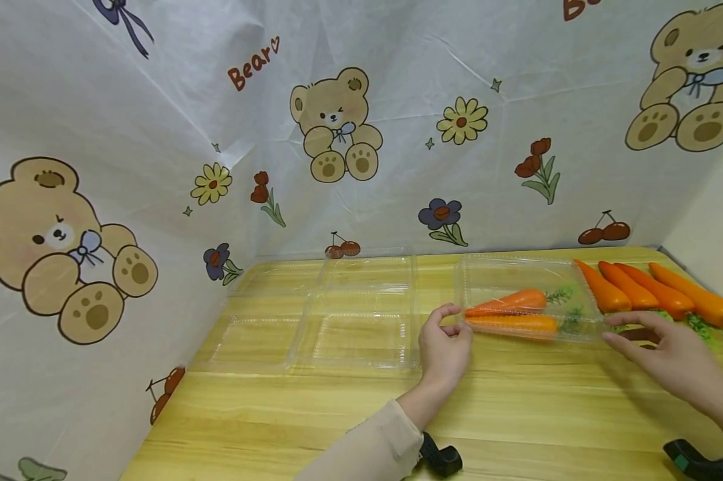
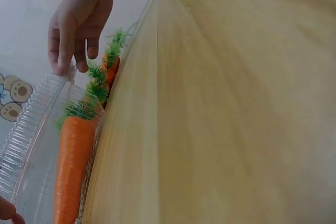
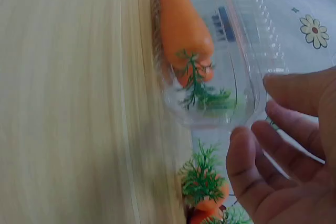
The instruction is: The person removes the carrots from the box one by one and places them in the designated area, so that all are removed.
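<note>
A clear plastic box (image 1: pixel 518 270) lies on the table at the right of the middle, with two carrots (image 1: pixel 512 325) inside, green tops to the right. My left hand (image 1: pixel 444 351) pinches its front left corner between thumb and curled fingers. At the front right corner, my right hand (image 1: pixel 668 354) grips the rim with thumb and fingertips, as the right wrist view shows. In the left wrist view, a carrot (image 2: pixel 73 166) shows through the box's wall, and only fingertips (image 2: pixel 7 209) of the left hand appear. Whether the lid is fully fastened I cannot tell.
Several loose carrots (image 1: pixel 668 290) with leafy tops lie at the right, beyond my right hand. On the left, an open clear plastic container (image 1: pixel 301 334) with hinged halves rests on the wooden table (image 1: pixel 313 414). A bear-printed sheet (image 1: pixel 397 200) hangs behind the table.
</note>
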Tool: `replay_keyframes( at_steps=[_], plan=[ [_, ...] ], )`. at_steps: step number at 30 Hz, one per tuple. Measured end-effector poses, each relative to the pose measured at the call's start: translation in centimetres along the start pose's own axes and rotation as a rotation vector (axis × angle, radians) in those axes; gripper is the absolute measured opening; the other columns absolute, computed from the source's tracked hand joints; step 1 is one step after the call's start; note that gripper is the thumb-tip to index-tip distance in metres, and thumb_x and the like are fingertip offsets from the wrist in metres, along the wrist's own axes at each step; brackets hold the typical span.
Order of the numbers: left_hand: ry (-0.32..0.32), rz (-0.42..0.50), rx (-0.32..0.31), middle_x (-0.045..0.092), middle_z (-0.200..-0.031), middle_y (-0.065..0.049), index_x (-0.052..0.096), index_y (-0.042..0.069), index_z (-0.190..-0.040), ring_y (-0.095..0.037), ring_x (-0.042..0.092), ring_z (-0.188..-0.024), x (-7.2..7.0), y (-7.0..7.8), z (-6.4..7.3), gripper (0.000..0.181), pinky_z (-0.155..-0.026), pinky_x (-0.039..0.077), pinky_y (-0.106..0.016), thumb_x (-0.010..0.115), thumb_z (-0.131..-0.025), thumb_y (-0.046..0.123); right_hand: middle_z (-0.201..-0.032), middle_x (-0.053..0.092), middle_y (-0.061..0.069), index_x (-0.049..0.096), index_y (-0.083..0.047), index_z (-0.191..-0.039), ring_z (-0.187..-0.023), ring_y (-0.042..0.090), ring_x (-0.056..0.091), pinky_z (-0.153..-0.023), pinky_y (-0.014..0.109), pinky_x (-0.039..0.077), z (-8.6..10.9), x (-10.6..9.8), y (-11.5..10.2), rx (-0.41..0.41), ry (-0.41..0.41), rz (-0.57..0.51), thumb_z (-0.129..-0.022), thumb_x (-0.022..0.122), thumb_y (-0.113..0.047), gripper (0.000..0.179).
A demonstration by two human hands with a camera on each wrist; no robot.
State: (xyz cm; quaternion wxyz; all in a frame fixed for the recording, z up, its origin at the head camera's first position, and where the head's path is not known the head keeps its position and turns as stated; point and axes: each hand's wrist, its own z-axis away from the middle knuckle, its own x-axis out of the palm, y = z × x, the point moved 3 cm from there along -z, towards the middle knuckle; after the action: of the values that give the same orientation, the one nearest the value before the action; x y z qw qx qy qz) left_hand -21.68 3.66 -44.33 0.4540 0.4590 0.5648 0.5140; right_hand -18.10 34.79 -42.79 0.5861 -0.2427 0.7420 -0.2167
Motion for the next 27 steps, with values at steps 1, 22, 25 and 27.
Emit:
replay_keyframes(
  at_steps=[1,22,25,27],
  plan=[
    [0.005,-0.003,0.001,0.067,-0.074,0.004,0.073,0.02,-0.109,-0.007,0.058,-0.06,-0.01,-0.03,-0.01,0.029,-0.049,0.045,-0.019,0.07,-0.089,0.0,-0.114,0.068,0.027,0.068,-0.003,-0.12,-0.076,-0.02,0.05,-0.056,0.022,0.052,0.0,0.04,0.08,-0.033,0.007,-0.002,-0.1,0.07,-0.023,0.029],
    [0.018,-0.013,0.032,0.07,-0.118,0.008,0.076,0.015,-0.109,-0.005,0.058,-0.067,-0.06,0.01,0.2,0.026,-0.053,0.046,-0.017,0.07,-0.088,0.0,-0.085,0.069,-0.008,0.079,-0.017,-0.09,-0.067,-0.011,0.053,-0.053,0.009,0.042,-0.72,-0.49,0.16,-0.463,0.145,0.209,-0.08,0.083,-0.002,0.019],
    [0.02,-0.011,0.035,0.069,-0.11,0.007,0.075,0.015,-0.109,-0.005,0.057,-0.066,-0.01,-0.04,0.23,0.026,-0.052,0.047,-0.017,0.07,-0.088,0.001,-0.084,0.067,-0.012,0.076,-0.021,-0.089,-0.067,-0.009,0.054,-0.054,0.008,0.041,-0.85,-0.52,-0.07,-0.547,0.159,0.215,-0.083,0.082,-0.008,0.015],
    [0.021,-0.006,0.035,0.069,-0.114,0.008,0.075,0.014,-0.109,-0.004,0.058,-0.067,0.01,-0.07,0.31,0.025,-0.053,0.047,-0.017,0.07,-0.088,0.0,-0.085,0.067,-0.013,0.075,-0.023,-0.088,-0.071,-0.01,0.055,-0.057,0.007,0.042,-0.92,-0.51,-0.2,-0.586,0.17,0.219,-0.082,0.082,-0.008,0.018]
  ],
)
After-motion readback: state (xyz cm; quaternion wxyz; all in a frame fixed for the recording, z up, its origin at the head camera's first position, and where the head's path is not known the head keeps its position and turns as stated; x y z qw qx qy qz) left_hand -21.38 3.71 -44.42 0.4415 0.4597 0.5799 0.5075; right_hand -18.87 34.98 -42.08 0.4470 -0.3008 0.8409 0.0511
